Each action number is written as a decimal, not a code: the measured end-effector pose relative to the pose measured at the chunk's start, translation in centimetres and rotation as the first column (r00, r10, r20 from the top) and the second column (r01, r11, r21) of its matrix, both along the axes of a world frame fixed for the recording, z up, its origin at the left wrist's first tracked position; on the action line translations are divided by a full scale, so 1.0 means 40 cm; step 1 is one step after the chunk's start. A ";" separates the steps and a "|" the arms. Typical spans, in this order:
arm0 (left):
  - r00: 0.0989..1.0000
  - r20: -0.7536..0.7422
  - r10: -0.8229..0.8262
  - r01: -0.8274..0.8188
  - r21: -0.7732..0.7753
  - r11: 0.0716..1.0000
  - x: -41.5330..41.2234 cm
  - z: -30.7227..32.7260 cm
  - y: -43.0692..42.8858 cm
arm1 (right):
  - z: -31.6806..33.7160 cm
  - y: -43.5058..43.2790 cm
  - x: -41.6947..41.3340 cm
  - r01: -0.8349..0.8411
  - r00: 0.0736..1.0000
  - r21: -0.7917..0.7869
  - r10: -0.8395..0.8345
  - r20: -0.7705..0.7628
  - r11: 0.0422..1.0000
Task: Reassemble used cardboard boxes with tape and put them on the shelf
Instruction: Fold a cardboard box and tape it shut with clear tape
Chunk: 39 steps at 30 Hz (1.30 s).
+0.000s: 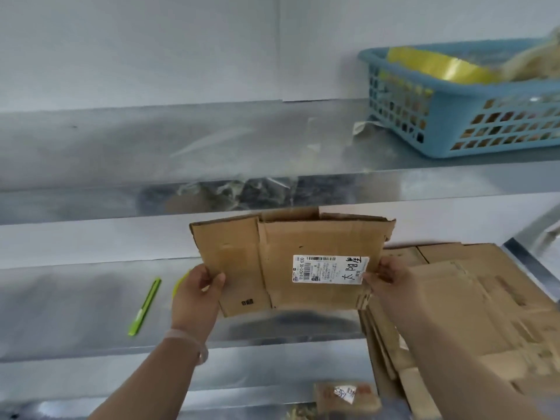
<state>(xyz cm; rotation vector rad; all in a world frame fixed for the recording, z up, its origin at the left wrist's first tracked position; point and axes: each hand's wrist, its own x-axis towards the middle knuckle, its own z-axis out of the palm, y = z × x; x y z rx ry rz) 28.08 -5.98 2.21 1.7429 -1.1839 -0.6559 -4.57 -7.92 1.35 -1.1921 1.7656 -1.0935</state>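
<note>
At both side edges of the flattened cardboard box (291, 237), the hands have it pinched. The left hand (198, 291) grips the left edge with its thumb across the front face and its fingers behind. The right hand (386, 272) pinches the right edge, its thumb touching the white shipping label (330, 269). Held this way, the box hangs upright in the air, its printed face to the camera, clear of the metal shelf (75, 298) below it.

The box looks light and thin, but well used: the panels are creased, the flaps dented and the top right corner ragged. I judge it will bend along its old score lines instead of staying stiff. The folded side edges, where the hands are now, seem the soundest hold, since pushing them toward each other should open the box square. The flaps look weak and are poor places to pull. The bare cardboard is matte and should not slip.

Right of the box and lower, a stack of flattened boxes (469, 298) lies under the right forearm. Left of the box, a green pen-like tool (145, 306) lies on the shelf, well apart. Above and to the right of the box, a blue basket (454, 128) on a higher shelf holds a yellow roll (439, 66), possibly tape, though I cannot tell.
</note>
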 end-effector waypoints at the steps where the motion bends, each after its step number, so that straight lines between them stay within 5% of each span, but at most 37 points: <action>1: 1.000 -0.009 -0.011 0.011 0.011 1.000 0.014 -0.010 -0.006 | -0.011 0.000 0.010 -0.006 1.000 0.017 0.006 -0.011 1.000; 10: 0.957 -0.069 -0.280 0.280 -0.013 0.960 0.038 -0.053 0.001 | -0.034 0.007 0.031 -0.220 0.973 0.004 0.220 -0.063 0.975; 16: 0.959 0.136 -0.249 0.259 -0.063 0.964 0.008 0.002 0.001 | 0.024 0.028 0.034 -0.355 0.930 -0.105 0.338 -0.146 0.929; 23: 0.863 -0.400 -0.309 0.263 -0.167 0.950 -0.054 0.058 0.008 | 0.059 0.033 0.032 -0.425 0.891 -0.122 0.391 -0.232 0.897; 32: 0.817 -0.219 -0.534 0.513 -0.148 0.846 0.011 0.052 0.035 | 0.056 0.047 0.032 -0.527 0.785 -0.167 0.402 -0.471 0.833; 36: 0.757 -0.284 -0.588 0.576 -0.134 0.806 0.027 0.043 0.029 | 0.062 0.038 0.031 -0.535 0.773 -0.157 0.406 -0.487 0.830; 39: 0.830 -0.139 -0.540 0.535 -0.074 0.842 0.010 0.060 0.020 | 0.093 0.028 0.044 -0.487 0.803 -0.143 0.378 -0.461 0.862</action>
